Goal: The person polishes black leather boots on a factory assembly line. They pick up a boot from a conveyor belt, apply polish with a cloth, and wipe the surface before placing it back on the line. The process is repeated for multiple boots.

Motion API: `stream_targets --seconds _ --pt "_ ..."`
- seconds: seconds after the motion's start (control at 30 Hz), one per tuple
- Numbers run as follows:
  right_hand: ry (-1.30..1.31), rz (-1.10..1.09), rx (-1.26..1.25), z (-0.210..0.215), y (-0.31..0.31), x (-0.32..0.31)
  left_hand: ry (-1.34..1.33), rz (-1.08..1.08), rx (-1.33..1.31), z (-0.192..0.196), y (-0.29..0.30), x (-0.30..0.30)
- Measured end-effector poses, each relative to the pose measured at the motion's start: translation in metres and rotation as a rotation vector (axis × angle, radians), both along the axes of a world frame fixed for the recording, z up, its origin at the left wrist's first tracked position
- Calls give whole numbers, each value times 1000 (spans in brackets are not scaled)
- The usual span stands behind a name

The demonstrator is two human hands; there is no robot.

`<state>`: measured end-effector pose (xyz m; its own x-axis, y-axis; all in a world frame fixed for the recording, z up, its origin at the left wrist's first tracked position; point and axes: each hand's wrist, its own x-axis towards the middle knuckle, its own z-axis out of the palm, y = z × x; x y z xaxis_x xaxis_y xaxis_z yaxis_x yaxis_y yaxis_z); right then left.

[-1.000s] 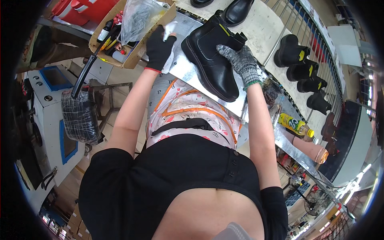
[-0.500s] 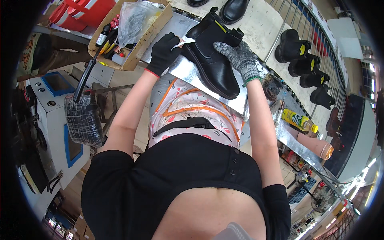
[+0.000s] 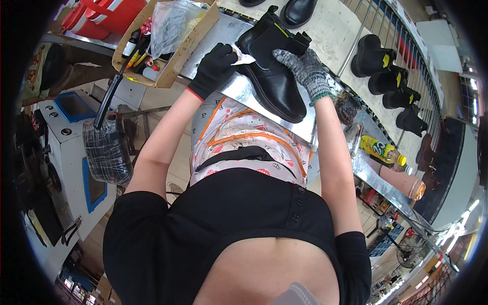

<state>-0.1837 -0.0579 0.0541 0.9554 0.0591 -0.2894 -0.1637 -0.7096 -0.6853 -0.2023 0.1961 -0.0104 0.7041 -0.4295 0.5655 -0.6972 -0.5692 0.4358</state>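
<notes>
A black leather ankle boot [image 3: 269, 76] with a pull tab and a yellow strip in its opening lies over the metal worktop [image 3: 235, 87], its toe toward me. My left hand [image 3: 213, 68], in a black glove, pinches a white cloth [image 3: 244, 57] against the boot's left side. On the boot's right side my right hand [image 3: 303, 71], in a grey knitted glove, grips the upper near the ankle. Its fingertips rest on the leather, while the thumb's exact place is hidden.
At the left stands a cardboard box [image 3: 175, 73] with bottles, tools and a clear plastic bag. More black boots [image 3: 373, 56] line the rack at the right, and another boot [image 3: 297, 11] stands beyond mine. A yellow-labelled bottle [image 3: 378, 148] lies near my right forearm.
My left hand and the white cloth have shifted slightly to the right along the boot's side. The boot has moved a little, and my right hand keeps its hold.
</notes>
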Motion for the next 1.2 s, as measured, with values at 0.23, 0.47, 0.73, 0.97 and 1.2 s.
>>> stream_targets --seconds 0.23,0.47,0.73,0.97,1.2 --pt "15 16 36 -5 -1 5 160 118 -255 8 -4 -24" --pt "131 -60 69 1 -8 3 -371 885 -59 80 114 -16" --pt "80 -34 19 7 2 2 716 628 323 32 156 -3" --pt "36 -88 -46 -14 -6 5 381 555 157 82 94 -26" --pt "80 -41 32 -5 -3 3 406 -73 -50 32 -22 -57"
